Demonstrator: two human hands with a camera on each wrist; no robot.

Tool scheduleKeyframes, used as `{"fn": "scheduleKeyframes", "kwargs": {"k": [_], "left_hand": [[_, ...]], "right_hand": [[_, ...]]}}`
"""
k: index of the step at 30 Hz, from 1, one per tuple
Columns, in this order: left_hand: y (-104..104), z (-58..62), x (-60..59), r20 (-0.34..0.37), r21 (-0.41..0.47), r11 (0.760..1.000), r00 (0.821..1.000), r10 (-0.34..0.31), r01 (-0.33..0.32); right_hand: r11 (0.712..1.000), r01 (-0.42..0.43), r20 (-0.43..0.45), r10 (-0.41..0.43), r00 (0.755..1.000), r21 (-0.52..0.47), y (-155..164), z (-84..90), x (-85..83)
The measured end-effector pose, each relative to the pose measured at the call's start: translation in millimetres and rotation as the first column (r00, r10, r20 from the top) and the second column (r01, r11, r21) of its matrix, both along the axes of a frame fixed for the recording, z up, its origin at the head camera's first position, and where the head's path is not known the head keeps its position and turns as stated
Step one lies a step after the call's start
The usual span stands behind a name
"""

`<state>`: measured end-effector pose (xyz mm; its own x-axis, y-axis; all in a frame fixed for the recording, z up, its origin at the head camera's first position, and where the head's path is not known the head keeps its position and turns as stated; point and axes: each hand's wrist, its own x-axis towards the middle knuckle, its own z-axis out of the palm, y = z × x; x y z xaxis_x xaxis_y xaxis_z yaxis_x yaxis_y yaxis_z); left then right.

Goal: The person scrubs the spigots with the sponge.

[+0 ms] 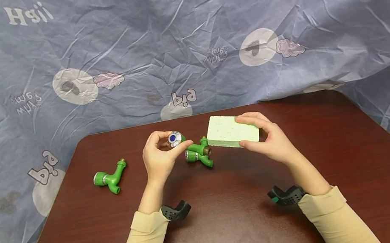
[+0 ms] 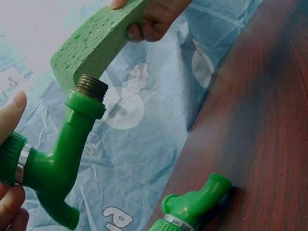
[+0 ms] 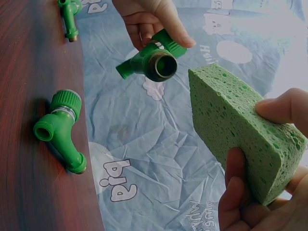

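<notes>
Raised over the table, my left hand (image 1: 160,155) grips a green plastic faucet (image 2: 65,151) by its ribbed knob, which has a silver and blue cap. The faucet's threaded brass end (image 3: 161,66) points toward the right. In my right hand (image 1: 269,137) is a light green, porous sponge (image 3: 240,125), pinched between thumb and fingers at its right part. The sponge is held up level with the faucet, a small gap between them in the right wrist view.
Beneath the hands a second green faucet (image 3: 62,130) lies on the dark red-brown table (image 1: 228,227). Another green faucet (image 1: 111,177) lies at the left. A wrinkled blue-grey printed cloth (image 1: 180,33) hangs behind the table. Each wrist wears a black band.
</notes>
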<state>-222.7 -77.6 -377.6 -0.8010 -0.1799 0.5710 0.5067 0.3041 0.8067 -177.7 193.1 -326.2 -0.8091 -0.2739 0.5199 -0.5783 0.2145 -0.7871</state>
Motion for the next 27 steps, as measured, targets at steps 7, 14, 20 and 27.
{"fn": "scheduleKeyframes", "kwargs": {"k": [7,14,20,27], "left_hand": [[-5.6,10.1,3.5,-0.007,0.053,0.998,0.999,-0.045,0.045],[-23.0,7.6,-2.9,0.212,0.226,0.965,0.961,-0.179,0.130],[-42.5,-20.0,-24.8,0.364,0.315,0.942,0.901,-0.235,0.119],[-47.7,-40.0,-31.6,0.438,0.309,0.946,0.869,-0.230,0.095]], "right_hand": [[1.000,0.005,-0.006,-0.005,1.000,0.002,0.0,-0.9,-0.3],[0.999,0.030,-0.006,-0.030,1.000,0.010,0.6,-1.2,-0.8],[0.999,0.032,0.005,-0.032,0.999,0.004,1.6,-0.6,-1.1],[1.000,0.030,0.016,-0.030,0.999,0.005,2.3,-0.9,-1.0]]}}
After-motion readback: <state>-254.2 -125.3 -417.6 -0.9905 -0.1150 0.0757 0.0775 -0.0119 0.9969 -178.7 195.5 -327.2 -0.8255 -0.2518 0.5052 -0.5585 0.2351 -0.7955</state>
